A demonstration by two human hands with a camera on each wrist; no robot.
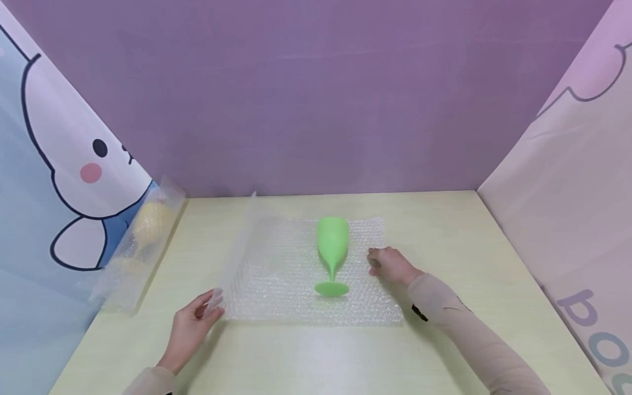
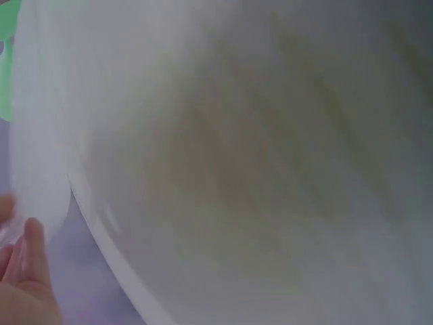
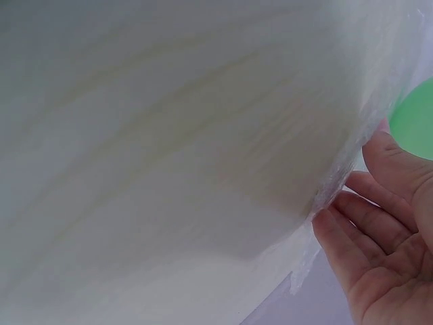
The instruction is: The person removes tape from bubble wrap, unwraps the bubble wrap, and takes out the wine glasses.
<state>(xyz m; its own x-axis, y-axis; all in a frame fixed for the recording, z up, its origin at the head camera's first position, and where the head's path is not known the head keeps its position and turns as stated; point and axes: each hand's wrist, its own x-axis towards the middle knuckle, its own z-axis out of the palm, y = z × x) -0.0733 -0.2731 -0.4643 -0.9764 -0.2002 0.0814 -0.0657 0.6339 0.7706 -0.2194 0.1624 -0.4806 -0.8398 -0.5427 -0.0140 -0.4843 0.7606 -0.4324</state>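
Observation:
A light green goblet (image 1: 333, 241) lies on a clear bubble wrap sheet (image 1: 281, 285), its bowl toward the back and its round foot toward the front. At the sheet's front left corner my left hand (image 1: 191, 329) pinches the raised edge between thumb and fingers. My right hand (image 1: 394, 264) is at the right edge, just right of the goblet. In the right wrist view, the thumb and fingers of that hand (image 3: 379, 237) grip the wrap's edge (image 3: 338, 159), with part of the green goblet (image 3: 414, 128) behind. The left wrist view is mostly blurred pale surface.
A yellow object (image 1: 152, 224) wrapped in bubble wrap leans by the left wall, at the edge of the pale table (image 1: 316, 362). A purple backdrop (image 1: 316, 109) closes off the back, and printed cloths stand on both sides.

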